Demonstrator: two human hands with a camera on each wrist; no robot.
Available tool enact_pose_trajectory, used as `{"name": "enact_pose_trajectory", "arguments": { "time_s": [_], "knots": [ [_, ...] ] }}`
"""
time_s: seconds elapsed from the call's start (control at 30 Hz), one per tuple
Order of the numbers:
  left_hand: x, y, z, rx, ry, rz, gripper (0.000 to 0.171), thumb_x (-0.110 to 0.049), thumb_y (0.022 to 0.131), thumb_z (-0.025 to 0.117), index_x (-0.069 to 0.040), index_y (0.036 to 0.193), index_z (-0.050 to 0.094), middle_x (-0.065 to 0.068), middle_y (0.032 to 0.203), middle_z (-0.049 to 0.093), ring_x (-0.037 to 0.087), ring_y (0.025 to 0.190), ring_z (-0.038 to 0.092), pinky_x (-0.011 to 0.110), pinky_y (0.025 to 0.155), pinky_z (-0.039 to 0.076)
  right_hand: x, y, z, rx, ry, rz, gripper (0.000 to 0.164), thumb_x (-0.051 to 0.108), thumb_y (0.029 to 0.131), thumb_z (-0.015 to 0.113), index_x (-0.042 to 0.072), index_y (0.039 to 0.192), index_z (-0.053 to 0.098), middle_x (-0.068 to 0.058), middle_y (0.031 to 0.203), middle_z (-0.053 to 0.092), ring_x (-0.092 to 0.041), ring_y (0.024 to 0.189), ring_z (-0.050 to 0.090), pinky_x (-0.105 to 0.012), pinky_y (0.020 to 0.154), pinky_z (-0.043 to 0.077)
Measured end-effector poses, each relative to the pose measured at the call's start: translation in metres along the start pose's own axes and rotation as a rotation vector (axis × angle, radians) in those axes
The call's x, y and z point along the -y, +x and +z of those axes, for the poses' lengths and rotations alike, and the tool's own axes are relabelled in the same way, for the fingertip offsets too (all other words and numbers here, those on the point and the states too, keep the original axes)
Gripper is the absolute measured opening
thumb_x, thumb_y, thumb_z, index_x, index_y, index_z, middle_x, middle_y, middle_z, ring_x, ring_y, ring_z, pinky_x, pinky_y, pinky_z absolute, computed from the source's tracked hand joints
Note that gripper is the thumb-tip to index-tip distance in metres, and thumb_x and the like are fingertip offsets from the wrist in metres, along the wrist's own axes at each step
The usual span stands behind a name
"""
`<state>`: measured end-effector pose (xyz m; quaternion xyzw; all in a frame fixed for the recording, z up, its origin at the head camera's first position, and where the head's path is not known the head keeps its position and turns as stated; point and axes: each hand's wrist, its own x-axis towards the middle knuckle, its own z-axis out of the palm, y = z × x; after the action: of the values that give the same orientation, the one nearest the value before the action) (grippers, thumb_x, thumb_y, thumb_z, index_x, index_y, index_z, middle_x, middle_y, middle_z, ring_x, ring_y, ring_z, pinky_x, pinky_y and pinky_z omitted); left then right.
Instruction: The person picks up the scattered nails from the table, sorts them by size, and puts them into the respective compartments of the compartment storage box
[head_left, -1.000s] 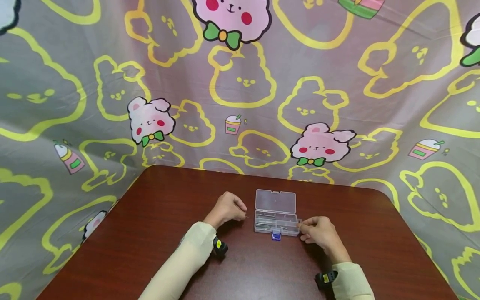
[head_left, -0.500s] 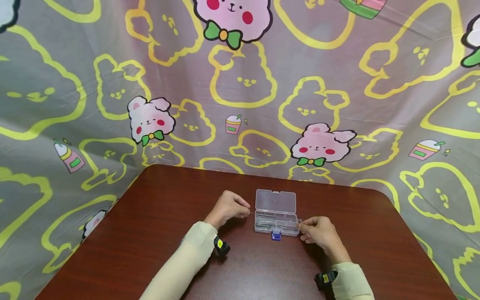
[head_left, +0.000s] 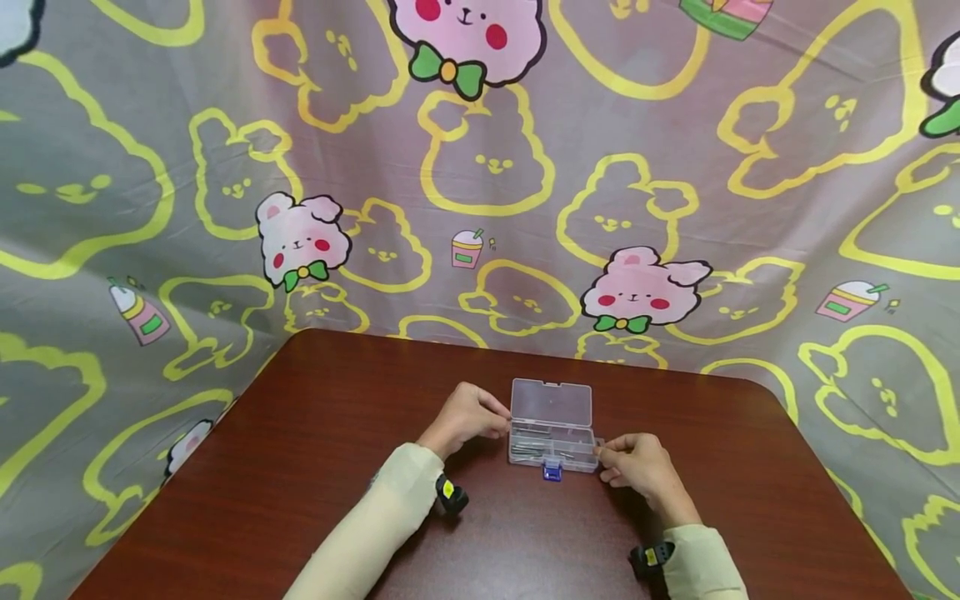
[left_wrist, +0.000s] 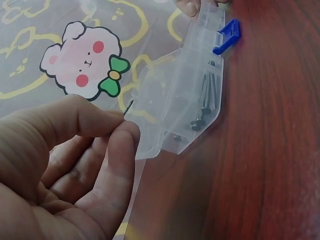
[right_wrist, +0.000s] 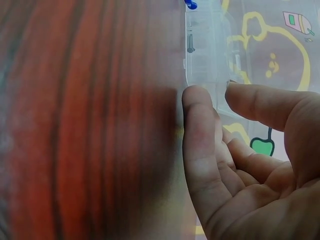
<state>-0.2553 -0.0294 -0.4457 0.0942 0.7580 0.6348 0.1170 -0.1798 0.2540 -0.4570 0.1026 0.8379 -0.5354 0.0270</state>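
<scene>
A clear plastic compartment box stands on the table, its lid raised at the back and a blue latch at the front. Dark-headed screws lie in its left part, and another screw shows near the right end. Thumb and forefinger of my left hand pinch a thin, dark, pin-like piece beside the box's left end; most of it is hidden by the fingertips. My right hand holds the box's right end between thumb and fingers.
The brown wooden table extends around the box on all sides. Behind it hangs a grey cloth printed with cartoon animals. Each wrist wears a black camera strap.
My left hand has moved right, up to the box's left end, carrying the thin piece. The right hand and the box have stayed in place.
</scene>
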Motion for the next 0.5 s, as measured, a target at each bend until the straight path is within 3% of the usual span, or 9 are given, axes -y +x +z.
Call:
{"name": "enact_pose_trajectory", "arguments": {
  "time_s": [0.5],
  "knots": [
    [-0.003,0.002,0.015,0.042,-0.024,0.026,0.013,0.012,0.073,0.080,0.012,0.086,0.075,0.011,0.078,0.072,0.018,0.062,0.069,0.036,0.062,0.060,0.001,0.000,0.000,0.002,-0.004,0.000,0.018,0.008,0.091,0.073,-0.009,0.094,0.069,-0.014,0.081,0.071,-0.027,0.065,0.070,-0.037,0.059,0.059]
  ]
}}
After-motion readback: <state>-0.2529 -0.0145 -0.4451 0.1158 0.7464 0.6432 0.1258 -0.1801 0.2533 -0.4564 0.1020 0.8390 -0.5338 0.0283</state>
